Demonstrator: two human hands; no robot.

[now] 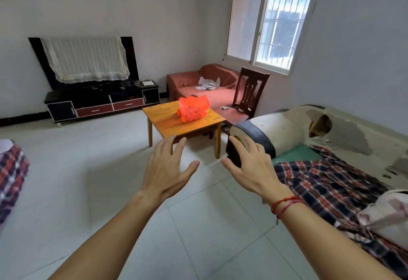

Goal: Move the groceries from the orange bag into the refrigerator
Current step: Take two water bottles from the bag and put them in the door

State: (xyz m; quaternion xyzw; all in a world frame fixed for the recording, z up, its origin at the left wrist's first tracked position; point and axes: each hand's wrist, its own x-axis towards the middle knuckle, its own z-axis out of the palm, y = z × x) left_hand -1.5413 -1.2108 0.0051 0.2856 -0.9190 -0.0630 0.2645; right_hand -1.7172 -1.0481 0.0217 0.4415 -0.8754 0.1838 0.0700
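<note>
Sitting on wooden table (166, 123), orange bag (193, 108) lying long axis left-to-right, left hand (164, 170), right hand (254, 169) spread, empty

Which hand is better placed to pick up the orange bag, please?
Probably the left hand: the bag on the table lies nearly straight beyond it, while the right hand sits further aside.

White walls, pale tiled floor (92, 169), barred window (273, 21), wooden table (167, 123), black TV cabinet (101, 101)

No text, label, brand, number or sign is readable anywhere in the room.
</note>
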